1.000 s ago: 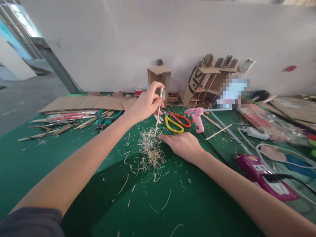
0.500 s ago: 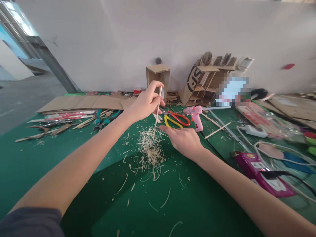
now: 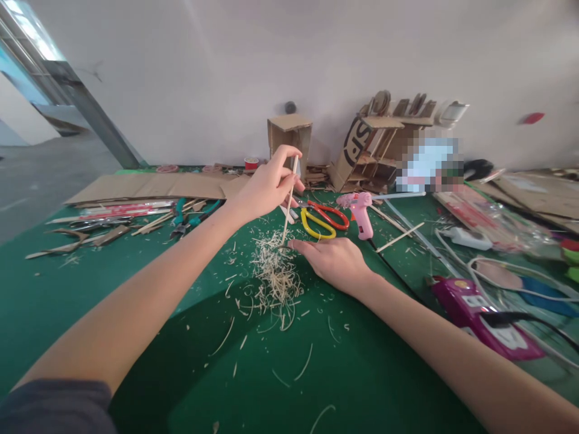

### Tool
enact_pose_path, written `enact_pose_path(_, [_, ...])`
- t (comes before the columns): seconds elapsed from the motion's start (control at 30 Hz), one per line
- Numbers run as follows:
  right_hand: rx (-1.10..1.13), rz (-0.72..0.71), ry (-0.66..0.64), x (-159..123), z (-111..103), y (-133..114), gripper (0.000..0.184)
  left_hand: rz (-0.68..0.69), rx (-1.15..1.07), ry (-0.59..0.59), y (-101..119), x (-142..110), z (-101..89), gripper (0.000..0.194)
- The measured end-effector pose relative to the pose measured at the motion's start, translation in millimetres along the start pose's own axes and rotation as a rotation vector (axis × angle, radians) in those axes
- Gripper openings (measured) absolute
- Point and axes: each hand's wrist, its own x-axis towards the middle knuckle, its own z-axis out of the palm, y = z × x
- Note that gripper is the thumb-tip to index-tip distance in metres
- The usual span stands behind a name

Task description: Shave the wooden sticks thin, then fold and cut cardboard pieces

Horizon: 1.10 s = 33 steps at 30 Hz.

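Note:
My left hand (image 3: 274, 184) pinches a thin wooden stick (image 3: 291, 196) near its top, holding it almost upright and slightly tilted. The stick's lower end meets a heap of pale wood shavings (image 3: 274, 271). Low on the stick, my right hand (image 3: 337, 260) is closed on a small dark blade (image 3: 283, 246), of which only the tip shows past the thumb. Beyond the right hand lie scissors with one yellow and one red handle (image 3: 328, 217). A pink glue gun (image 3: 360, 214) rests to their right.
Cardboard sheets (image 3: 149, 188), sticks and teal-handled pliers (image 3: 194, 218) lie at the left. Along the wall stand a small cardboard box (image 3: 289, 123) and a cardboard shelf (image 3: 357, 144). A magenta power device (image 3: 479, 316) with cables sits at the right.
My right hand has slid down along the stick with the blade, slightly to the left. My left hand has stayed nearly still, holding the stick.

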Motion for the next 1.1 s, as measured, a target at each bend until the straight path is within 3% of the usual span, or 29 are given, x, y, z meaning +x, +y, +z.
enact_pose_path(0.1, [-0.034,-0.035,0.022,0.1,-0.2,0.3,0.044,-0.003,0.012,0.012,0.6,-0.1,0.3,0.035])
enact_pose_path(0.23, [-0.068,0.084,0.14,0.7,1.2,2.7,0.045,0.001,0.031,0.032,-1.2,0.7,0.7,0.036])
enact_pose_path(0.4, [-0.017,-0.034,-0.003,1.1,-2.6,-0.8,0.042,0.019,0.03,0.042,-1.9,1.0,0.9,0.036])
enact_pose_path(0.6, [-0.072,0.074,0.093,1.3,-4.1,0.1,0.041,0.04,0.048,0.048,0.8,0.8,0.4,0.033])
enact_pose_path(0.77, [-0.084,-0.04,-0.001,0.4,-4.8,-0.3,0.041,0.035,0.045,0.066,2.7,-0.4,-0.6,0.031])
enact_pose_path(0.9, [-0.127,0.054,0.118,1.0,-2.6,1.8,0.044,0.034,0.057,0.063,3.9,-0.4,-0.6,0.031])
enact_pose_path(1.1, [-0.042,-0.027,-0.027,-0.1,-0.1,0.7,0.04,0.026,0.057,0.072,0.8,0.6,-1.2,0.032])
